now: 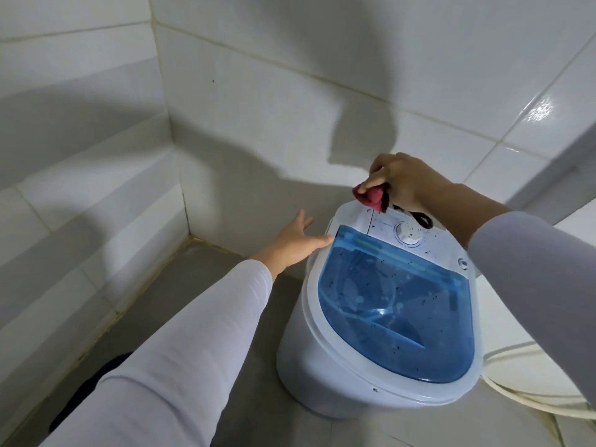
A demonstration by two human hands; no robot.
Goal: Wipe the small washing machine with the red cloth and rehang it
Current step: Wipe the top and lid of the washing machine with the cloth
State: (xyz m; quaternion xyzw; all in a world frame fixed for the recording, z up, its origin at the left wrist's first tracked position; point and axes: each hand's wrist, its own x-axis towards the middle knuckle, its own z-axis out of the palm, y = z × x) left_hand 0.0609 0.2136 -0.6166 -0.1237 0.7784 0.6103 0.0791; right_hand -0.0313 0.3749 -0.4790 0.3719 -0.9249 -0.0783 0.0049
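Observation:
A small white washing machine (309, 359) with a clear blue lid (396, 304) stands on the grey floor in a tiled corner. Dark specks dot its lid and its white control panel, which has a round dial (409, 234). My right hand (403, 180) is above the panel's far edge, shut on a bunched red cloth (371, 195) with a dark edge hanging down. My left hand (295, 243) reaches from the left with fingers spread, its thumb touching the machine's upper left rim.
White tiled walls (258, 101) close in behind and to the left. A white hose (529, 398) loops on the floor at the machine's right. A white ledge (577, 227) lies at the right, behind my right arm. Grey floor (193, 285) extends to the left.

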